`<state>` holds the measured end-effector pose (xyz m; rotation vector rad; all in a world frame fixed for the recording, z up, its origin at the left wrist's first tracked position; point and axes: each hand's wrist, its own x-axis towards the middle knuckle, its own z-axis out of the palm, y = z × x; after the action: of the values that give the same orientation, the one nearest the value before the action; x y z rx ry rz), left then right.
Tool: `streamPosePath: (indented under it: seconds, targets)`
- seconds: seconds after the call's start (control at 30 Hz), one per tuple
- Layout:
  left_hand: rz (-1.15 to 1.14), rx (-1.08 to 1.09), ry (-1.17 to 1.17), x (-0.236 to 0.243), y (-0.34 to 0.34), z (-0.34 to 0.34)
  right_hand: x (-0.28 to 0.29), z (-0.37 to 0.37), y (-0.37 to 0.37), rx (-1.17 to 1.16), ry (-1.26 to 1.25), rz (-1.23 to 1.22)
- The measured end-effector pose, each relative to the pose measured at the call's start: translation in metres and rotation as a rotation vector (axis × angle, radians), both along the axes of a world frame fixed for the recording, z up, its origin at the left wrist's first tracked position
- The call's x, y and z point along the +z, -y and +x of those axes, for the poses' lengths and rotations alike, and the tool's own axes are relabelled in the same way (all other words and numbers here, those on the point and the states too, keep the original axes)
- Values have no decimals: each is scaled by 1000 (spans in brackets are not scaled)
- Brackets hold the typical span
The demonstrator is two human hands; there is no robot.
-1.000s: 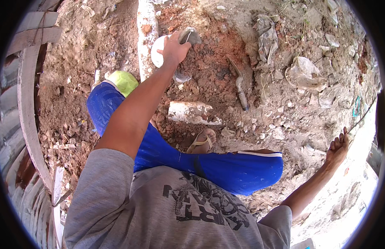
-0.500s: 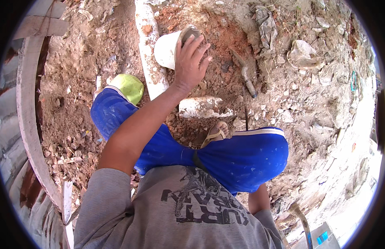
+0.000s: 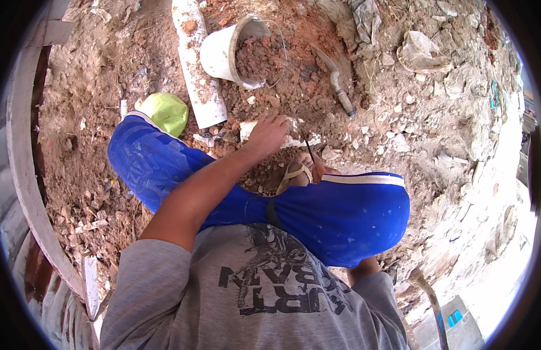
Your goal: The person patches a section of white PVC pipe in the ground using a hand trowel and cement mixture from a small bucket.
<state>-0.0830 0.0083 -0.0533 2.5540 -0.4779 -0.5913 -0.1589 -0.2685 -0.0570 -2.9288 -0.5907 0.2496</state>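
My left hand (image 3: 267, 133) has its fingers curled over the short white, dirt-crusted pipe piece (image 3: 248, 131) in front of my sandalled foot. A thin dark rod (image 3: 307, 144) slants beside it, its lower end by skin at my right thigh. My right hand is mostly hidden behind that thigh, and I cannot see whether it grips the rod. A white bucket (image 3: 218, 53) lies tipped with reddish soil in its mouth, beside a long white pipe (image 3: 197, 87). A bent greyish piece (image 3: 340, 93) lies to their right.
A yellow-green round object (image 3: 168, 111) sits by my left knee. Corrugated sheets and a curved plank (image 3: 22, 146) line the left. Crumpled plastic (image 3: 421, 52) lies among rubble at upper right. A long curved tool (image 3: 434, 303) rests at lower right near a grey slab.
My left hand has left the bucket and moved down to the short pipe piece. My right arm has swung in under my thigh, and the rod now slants between my legs.
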Motion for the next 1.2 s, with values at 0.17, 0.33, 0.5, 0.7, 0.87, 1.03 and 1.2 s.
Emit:
streamPosePath:
  seconds: [0.17,0.33,0.5,0.7,0.87,1.03,1.2]
  targets:
    - [-7,-57,-39,-15,7,-19,-16,-5,-11,20,65,7]
    - [-129,-140,150,-11,26,-35,-1,12,-13,141,16,43]
    - [-122,-51,141,-11,29,-37,11,28,-24,211,-229,-73]
    - [-100,-125,86,-13,16,-33,7,15,-16,228,-286,-84]
    - [-73,-164,92,-6,16,-25,5,38,-38,269,-314,-197]
    - [-59,-132,107,-14,9,-27,21,31,-40,263,-344,-175]
    - [-41,-167,135,-12,13,-23,8,40,-41,222,-375,-198]
